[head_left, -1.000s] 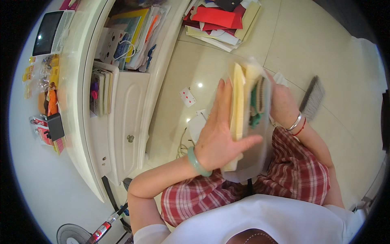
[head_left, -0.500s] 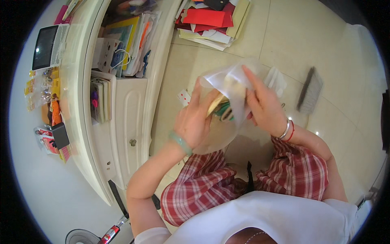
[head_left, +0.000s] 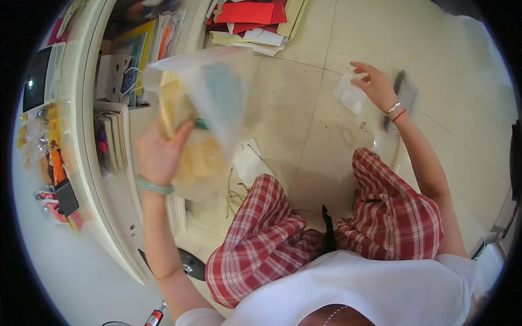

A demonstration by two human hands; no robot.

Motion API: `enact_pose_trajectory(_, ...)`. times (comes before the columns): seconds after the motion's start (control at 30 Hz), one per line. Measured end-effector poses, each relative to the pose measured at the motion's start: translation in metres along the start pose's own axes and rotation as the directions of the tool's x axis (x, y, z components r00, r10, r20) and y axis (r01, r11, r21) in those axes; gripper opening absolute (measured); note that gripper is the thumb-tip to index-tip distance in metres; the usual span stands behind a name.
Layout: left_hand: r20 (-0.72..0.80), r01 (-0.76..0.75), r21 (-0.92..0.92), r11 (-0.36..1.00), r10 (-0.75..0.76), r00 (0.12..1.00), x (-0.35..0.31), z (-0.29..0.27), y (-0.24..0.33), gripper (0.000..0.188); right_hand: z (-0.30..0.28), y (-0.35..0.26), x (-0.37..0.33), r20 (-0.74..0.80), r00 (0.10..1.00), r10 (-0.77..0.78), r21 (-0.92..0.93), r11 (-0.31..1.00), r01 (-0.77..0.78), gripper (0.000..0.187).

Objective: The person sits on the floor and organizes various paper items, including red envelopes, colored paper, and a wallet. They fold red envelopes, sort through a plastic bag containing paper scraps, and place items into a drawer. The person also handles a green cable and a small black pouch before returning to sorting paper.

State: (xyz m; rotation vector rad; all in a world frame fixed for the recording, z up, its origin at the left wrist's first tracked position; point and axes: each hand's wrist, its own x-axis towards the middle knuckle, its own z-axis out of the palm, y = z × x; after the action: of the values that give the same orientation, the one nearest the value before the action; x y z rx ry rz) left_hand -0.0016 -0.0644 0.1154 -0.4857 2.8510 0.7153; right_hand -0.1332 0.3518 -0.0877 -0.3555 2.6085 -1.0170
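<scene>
My left hand is closed round a translucent plastic sleeve, lifted beside the white cabinet at the left. Yellow and green flat contents show through it, blurred by motion, and I cannot make out what they are. My right hand reaches out over the floor at the right, fingers apart and nothing in them. Just beside its fingertips lies a small clear-white plastic bag on the tiles.
A grey-bristled brush lies behind my right wrist. Red envelopes and papers are stacked at the far side. A white card and a thin cord lie by my left knee. Folders fill the open cabinet shelf.
My hands have parted. The left has carried the plastic sleeve toward the cabinet, while the right has let go of it and moved out to the right, near the small plastic bag.
</scene>
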Motion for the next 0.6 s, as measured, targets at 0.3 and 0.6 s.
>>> enact_pose_trajectory(0.3, 0.015, 0.220, 0.121, 0.968, -0.223, 0.975, -0.022, -0.025, -0.070, 0.032, 0.058, 0.058, -0.009, 0.110, 0.994, -0.015, -0.318, 0.947, 0.050, 0.037)
enact_pose_trajectory(0.6, -0.002, 0.326, 0.201, 0.924, -0.332, 0.943, -0.052, 0.000, -0.126, 0.040, 0.039, 0.006, -0.047, 0.234, 0.950, 0.206, 0.286, 0.919, -0.270, 0.031)
